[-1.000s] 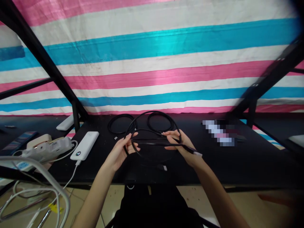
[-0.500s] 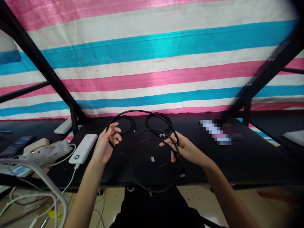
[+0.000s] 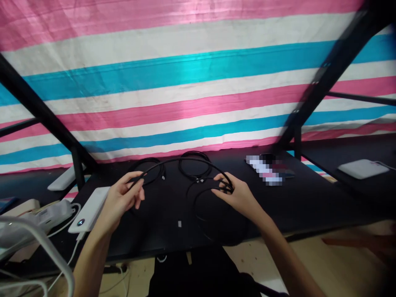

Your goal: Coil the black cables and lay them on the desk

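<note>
A black cable (image 3: 185, 159) arches between my two hands above the black table. My left hand (image 3: 125, 196) pinches one stretch of it between thumb and fingers. Several turns of the same cable are gathered in my right hand (image 3: 236, 192), closed around them, and loose loops hang below toward the table's front edge. Behind the arch lie two coiled black cables, one coil (image 3: 151, 169) at the left and another coil (image 3: 194, 165) at the right, both with pale metal plugs showing. A small pale plug (image 3: 180, 224) is near the front, its cable hard to make out.
To the left lie a white power bank (image 3: 89, 210) with a white cable plugged in and a white power strip (image 3: 58, 216). A blurred-out item (image 3: 264, 169) lies at the right. Black frame bars (image 3: 58, 119) slant up on both sides before a striped sheet (image 3: 198, 90).
The view has turned to the right. My left hand has closed its thumb and fingers on the cable. The loops under my right hand have swung right and lower.
</note>
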A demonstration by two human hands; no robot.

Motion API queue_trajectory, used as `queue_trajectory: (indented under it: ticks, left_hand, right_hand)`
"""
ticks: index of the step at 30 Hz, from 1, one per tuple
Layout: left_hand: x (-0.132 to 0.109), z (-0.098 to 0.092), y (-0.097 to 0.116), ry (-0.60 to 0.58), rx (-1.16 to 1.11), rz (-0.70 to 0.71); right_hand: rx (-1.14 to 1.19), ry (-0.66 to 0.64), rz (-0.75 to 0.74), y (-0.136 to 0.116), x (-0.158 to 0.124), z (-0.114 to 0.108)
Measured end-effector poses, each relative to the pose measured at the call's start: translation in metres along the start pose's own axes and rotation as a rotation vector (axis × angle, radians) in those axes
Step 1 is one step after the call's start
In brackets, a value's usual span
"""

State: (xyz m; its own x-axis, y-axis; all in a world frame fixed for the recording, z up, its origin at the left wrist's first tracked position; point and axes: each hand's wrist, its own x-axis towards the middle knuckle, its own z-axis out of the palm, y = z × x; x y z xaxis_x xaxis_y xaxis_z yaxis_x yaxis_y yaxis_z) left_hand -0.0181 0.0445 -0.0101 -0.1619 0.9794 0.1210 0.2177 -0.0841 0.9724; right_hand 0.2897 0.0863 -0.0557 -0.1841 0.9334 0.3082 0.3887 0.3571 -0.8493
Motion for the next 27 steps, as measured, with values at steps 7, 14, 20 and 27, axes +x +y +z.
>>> queue_trajectory:
  ticks: [7,14,20,27]
  left_hand:
    - [-0.005,0.083,0.014,-0.011,0.422,0.331]
    - [0.005,0.123,0.014,-0.141,-0.095,0.036]
    - [0.004,0.135,0.031,-0.189,-0.069,0.022]
    - [-0.002,0.139,0.045,-0.283,-0.021,0.066]
  right_hand:
    - [0.167,0.150,-0.152,-0.027,-0.003,-0.004]
    - [0.326,0.186,-0.112,-0.021,0.003,-0.018]
    - [0.125,0.123,-0.050,-0.028,-0.001,-0.025]
    - [-0.216,0.180,-0.292,-0.047,-0.006,-0.022]
